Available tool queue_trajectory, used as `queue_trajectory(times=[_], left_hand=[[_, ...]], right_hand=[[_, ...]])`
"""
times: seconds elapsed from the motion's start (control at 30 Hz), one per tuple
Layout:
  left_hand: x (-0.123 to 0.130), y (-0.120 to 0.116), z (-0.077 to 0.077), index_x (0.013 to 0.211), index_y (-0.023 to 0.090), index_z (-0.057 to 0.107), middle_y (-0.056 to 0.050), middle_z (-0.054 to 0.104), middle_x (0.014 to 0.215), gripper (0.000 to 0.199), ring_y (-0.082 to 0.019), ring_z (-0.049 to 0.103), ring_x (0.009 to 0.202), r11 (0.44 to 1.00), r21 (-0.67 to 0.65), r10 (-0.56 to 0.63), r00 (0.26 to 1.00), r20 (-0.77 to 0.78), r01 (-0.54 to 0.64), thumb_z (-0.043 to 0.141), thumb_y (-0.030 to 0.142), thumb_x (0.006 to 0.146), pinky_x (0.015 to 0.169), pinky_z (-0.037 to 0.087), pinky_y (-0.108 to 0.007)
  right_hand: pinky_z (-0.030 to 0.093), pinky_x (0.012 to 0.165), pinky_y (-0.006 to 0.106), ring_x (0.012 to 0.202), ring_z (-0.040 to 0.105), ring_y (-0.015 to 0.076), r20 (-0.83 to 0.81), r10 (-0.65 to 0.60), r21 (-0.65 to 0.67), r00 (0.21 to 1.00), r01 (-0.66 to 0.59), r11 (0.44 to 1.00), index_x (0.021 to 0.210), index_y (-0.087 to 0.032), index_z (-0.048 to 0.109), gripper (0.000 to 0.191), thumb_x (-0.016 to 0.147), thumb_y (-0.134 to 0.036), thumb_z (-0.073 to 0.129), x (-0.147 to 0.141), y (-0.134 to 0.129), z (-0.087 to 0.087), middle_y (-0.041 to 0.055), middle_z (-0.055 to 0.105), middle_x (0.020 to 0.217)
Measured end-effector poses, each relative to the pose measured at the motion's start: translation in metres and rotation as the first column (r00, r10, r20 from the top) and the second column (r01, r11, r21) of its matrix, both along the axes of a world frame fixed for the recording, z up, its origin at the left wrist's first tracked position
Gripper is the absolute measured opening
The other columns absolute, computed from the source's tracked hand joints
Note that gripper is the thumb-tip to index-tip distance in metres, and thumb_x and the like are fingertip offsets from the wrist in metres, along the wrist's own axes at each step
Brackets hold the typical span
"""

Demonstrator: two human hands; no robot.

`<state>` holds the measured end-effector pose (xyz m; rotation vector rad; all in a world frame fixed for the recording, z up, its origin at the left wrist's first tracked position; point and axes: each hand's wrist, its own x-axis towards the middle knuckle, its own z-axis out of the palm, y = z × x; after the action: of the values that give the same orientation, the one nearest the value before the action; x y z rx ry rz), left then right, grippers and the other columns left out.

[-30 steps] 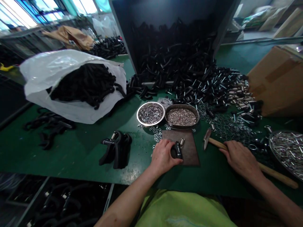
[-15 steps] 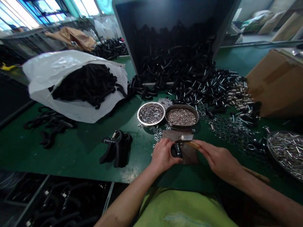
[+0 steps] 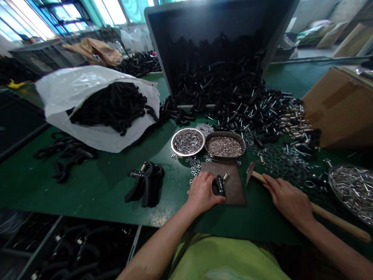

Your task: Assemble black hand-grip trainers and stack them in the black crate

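Observation:
My left hand is closed around a black plastic part, holding it on a flat brown-grey plate. A metal coil spring sticks out from the part's upper right side. To the right of the plate, my right hand grips a hammer by its wooden handle, near the head. The head lies low beside the plate's right edge, apart from the black part. The handle runs back under my right forearm.
Left of my hand stand black assembled parts. Ahead are a round bowl of pins and an oval tin of small metal pieces. Loose washers lie nearby. A white bag, a cardboard box and a tray of rivets surround them.
My right hand has moved the hammer away from the black part, to the right and down. The plate and spring are now uncovered. My left hand keeps its hold.

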<state>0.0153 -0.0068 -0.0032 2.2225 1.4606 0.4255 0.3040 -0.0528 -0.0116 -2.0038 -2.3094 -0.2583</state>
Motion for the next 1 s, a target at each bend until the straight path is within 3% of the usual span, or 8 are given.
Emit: queue_trajectory(times=[0.2, 0.33, 0.43, 0.53, 0.63, 0.77, 0.9, 1.0], left_hand=[[0.0, 0.002, 0.009, 0.104, 0.018, 0.061, -0.007, 0.058, 0.1, 0.064, -0.028, 0.052, 0.096, 0.997, 0.004, -0.072, 0.996, -0.044, 0.072, 0.08, 0.05, 0.052, 0.082, 0.044, -0.04], [-0.005, -0.003, 0.017, 0.103, 0.019, 0.057, -0.007, 0.056, 0.104, 0.061, -0.027, 0.054, 0.095, 0.999, -0.003, -0.039, 0.999, -0.032, 0.039, 0.08, 0.046, 0.053, 0.081, 0.046, -0.04], [-0.004, -0.008, 0.023, 0.103, 0.02, 0.052, -0.007, 0.054, 0.106, 0.06, -0.026, 0.054, 0.095, 0.989, -0.029, 0.148, 0.986, 0.075, -0.146, 0.077, 0.047, 0.057, 0.078, 0.048, -0.039], [0.002, -0.011, 0.032, 0.107, 0.018, 0.048, -0.008, 0.054, 0.106, 0.06, -0.024, 0.053, 0.097, 0.951, -0.076, 0.308, 0.919, 0.245, -0.298, 0.076, 0.046, 0.061, 0.08, 0.048, -0.038], [-0.002, 0.001, 0.047, 0.114, 0.016, 0.048, -0.01, 0.055, 0.112, 0.06, -0.023, 0.053, 0.102, 0.985, -0.089, 0.168, 0.921, 0.351, -0.146, 0.073, 0.043, 0.067, 0.086, 0.047, -0.037], [-0.045, 0.067, 0.067, 0.11, 0.019, 0.06, -0.008, 0.061, 0.111, 0.041, -0.022, 0.056, 0.105, 0.997, 0.0, -0.069, 0.966, 0.249, 0.072, 0.064, 0.043, 0.077, 0.091, 0.045, -0.033], [-0.119, 0.182, 0.075, 0.111, 0.018, 0.062, -0.009, 0.061, 0.115, 0.029, -0.02, 0.054, 0.111, 0.902, 0.134, 0.424, 0.901, -0.092, -0.41, 0.05, 0.032, 0.089, 0.097, 0.041, -0.03], [-0.162, 0.255, 0.071, 0.119, 0.014, 0.056, -0.014, 0.056, 0.119, 0.032, -0.023, 0.055, 0.109, 0.81, 0.156, 0.586, 0.792, -0.17, -0.566, 0.046, 0.029, 0.092, 0.095, 0.044, -0.039]], right_hand=[[0.041, 0.092, 0.05, 0.123, 0.041, 0.0337, -0.128, 0.367, 0.085, 0.921, -0.359, 0.93, 0.125, -0.024, 0.055, 0.041, 0.084, -0.027, 0.057, -0.056, 0.038, 0.006, 0.0154, 0.047, 0.133], [0.039, 0.097, 0.051, 0.126, 0.04, 0.0324, -0.283, 0.575, 0.032, 0.767, -0.592, 0.805, 0.095, -0.022, 0.064, 0.015, 0.081, -0.024, 0.062, -0.095, 0.07, 0.012, 0.0103, 0.057, 0.122], [0.05, 0.082, 0.043, 0.099, 0.061, 0.0264, -0.579, 0.379, -0.071, 0.722, -0.507, 0.859, 0.089, -0.021, 0.06, 0.012, 0.087, -0.029, 0.051, -0.107, 0.077, 0.017, 0.0078, 0.066, 0.095], [0.054, 0.072, 0.035, 0.084, 0.066, 0.0213, -0.838, 0.034, -0.212, 0.544, -0.382, 0.9, 0.113, -0.024, 0.053, 0.028, 0.092, -0.038, 0.041, -0.119, 0.073, 0.024, 0.0056, 0.068, 0.093], [0.053, 0.082, 0.032, 0.1, 0.064, 0.0215, -0.909, -0.089, -0.227, 0.407, -0.304, 0.925, 0.128, -0.024, 0.046, 0.046, 0.087, -0.044, 0.048, -0.127, 0.07, 0.03, 0.0069, 0.066, 0.111], [0.054, 0.079, 0.03, 0.1, 0.065, 0.0241, -0.826, -0.08, -0.248, 0.559, -0.232, 0.941, 0.113, -0.024, 0.062, 0.04, 0.085, -0.048, 0.045, -0.117, 0.074, 0.027, 0.0056, 0.069, 0.109], [0.057, 0.064, 0.032, 0.078, 0.071, 0.0248, -0.596, 0.038, -0.253, 0.802, -0.232, 0.939, 0.097, -0.028, 0.069, 0.033, 0.085, -0.041, 0.041, -0.102, 0.077, 0.014, 0.0036, 0.073, 0.096], [0.057, 0.056, 0.033, 0.074, 0.071, 0.0254, -0.459, 0.116, -0.259, 0.881, -0.257, 0.931, 0.093, -0.027, 0.07, 0.037, 0.086, -0.035, 0.035, -0.101, 0.077, 0.005, 0.0037, 0.073, 0.093]])
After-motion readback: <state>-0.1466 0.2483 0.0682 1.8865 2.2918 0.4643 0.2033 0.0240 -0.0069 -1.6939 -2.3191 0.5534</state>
